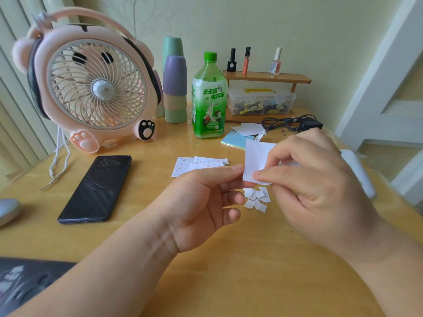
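A small white paper piece (255,160) is held above the wooden table (229,259) between both hands. My left hand (201,202) pinches its lower left edge with thumb and forefinger. My right hand (313,184) pinches its lower right part, fingers curled over it. Directly below lies a little heap of torn white paper bits (256,200). Just behind the left hand lie patterned paper strips (194,165) with small red marks.
A black phone (96,188) lies at left. Behind it stands a pink bear-shaped fan (96,88). Stacked cups (175,88), a green bottle (209,99), a wooden rack with nail polish (267,77), a plastic box (261,101), a black cable (290,124) and coloured paper sheets (233,139) fill the back.
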Demonstrator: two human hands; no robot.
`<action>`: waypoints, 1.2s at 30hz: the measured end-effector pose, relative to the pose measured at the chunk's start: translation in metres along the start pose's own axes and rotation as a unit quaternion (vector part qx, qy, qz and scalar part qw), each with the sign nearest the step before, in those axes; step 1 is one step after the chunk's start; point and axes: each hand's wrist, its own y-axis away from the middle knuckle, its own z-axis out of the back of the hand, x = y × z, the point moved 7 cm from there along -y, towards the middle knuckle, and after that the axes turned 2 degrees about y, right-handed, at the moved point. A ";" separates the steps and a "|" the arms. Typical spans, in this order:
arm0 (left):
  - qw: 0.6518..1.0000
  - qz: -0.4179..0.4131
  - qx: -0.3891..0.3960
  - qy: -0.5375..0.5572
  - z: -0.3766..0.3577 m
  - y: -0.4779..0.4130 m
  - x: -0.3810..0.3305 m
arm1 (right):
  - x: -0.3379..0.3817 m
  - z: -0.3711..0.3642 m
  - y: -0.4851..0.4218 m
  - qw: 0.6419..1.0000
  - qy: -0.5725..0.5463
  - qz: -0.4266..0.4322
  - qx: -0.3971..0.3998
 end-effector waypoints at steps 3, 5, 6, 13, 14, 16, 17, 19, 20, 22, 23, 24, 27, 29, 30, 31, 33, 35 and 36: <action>1.000 -0.016 -0.011 -0.012 0.000 0.001 -0.002 | -0.001 -0.001 0.001 1.000 -0.001 -0.003 0.000; 0.998 -0.042 -0.027 -0.038 0.002 0.001 -0.005 | -0.001 -0.002 0.001 1.000 0.000 -0.003 -0.001; 0.996 -0.060 -0.038 -0.061 0.004 0.001 -0.006 | -0.001 -0.002 0.001 1.000 0.001 -0.003 0.000; 0.954 -0.143 -0.116 -0.238 0.010 0.004 -0.013 | 0.002 -0.008 0.001 0.999 0.029 -0.009 0.023; 0.947 -0.146 -0.121 -0.259 0.011 0.004 -0.013 | 0.003 -0.010 0.001 0.999 0.035 -0.009 0.029; 0.939 -0.145 -0.121 -0.288 0.011 0.003 -0.012 | 0.005 -0.013 0.001 0.998 0.041 -0.010 0.040; 0.939 -0.143 -0.118 -0.291 0.010 0.003 -0.012 | 0.005 -0.015 0.001 0.998 0.043 -0.010 0.046; 0.946 -0.135 -0.114 -0.272 0.010 0.004 -0.011 | 0.006 -0.018 0.002 0.998 0.044 -0.011 0.054; 0.952 -0.127 -0.114 -0.256 0.010 0.004 -0.011 | 0.007 -0.019 0.002 0.997 0.043 -0.011 0.056; 0.964 -0.112 -0.116 -0.212 0.011 0.003 -0.010 | 0.008 -0.019 0.001 0.997 0.042 -0.010 0.057; 0.969 -0.107 -0.118 -0.190 0.013 0.003 -0.010 | 0.008 -0.019 0.001 0.997 0.042 -0.009 0.058; 0.972 -0.105 -0.120 -0.172 0.014 0.002 -0.010 | 0.008 -0.019 0.001 0.997 0.041 -0.009 0.059; 0.975 -0.103 -0.123 -0.151 0.016 0.001 -0.011 | 0.009 -0.020 0.002 0.997 0.038 -0.009 0.062; 0.977 -0.101 -0.119 -0.147 0.016 0.001 -0.011 | 0.008 -0.020 0.002 0.998 0.035 -0.010 0.059; 0.977 -0.098 -0.116 -0.147 0.017 0.000 -0.011 | 0.008 -0.019 0.001 0.998 0.034 -0.011 0.056; 0.978 -0.096 -0.112 -0.150 0.017 0.000 -0.011 | 0.007 -0.019 0.001 0.998 0.033 -0.012 0.055; 0.975 -0.098 -0.101 -0.170 0.016 0.000 -0.011 | 0.006 -0.018 0.001 0.998 0.033 -0.013 0.053; 0.970 -0.104 -0.092 -0.199 0.015 0.001 -0.012 | 0.006 -0.018 0.002 0.998 0.033 -0.015 0.052; 0.967 -0.107 -0.092 -0.213 0.015 0.001 -0.011 | 0.006 -0.018 0.001 0.998 0.035 -0.014 0.052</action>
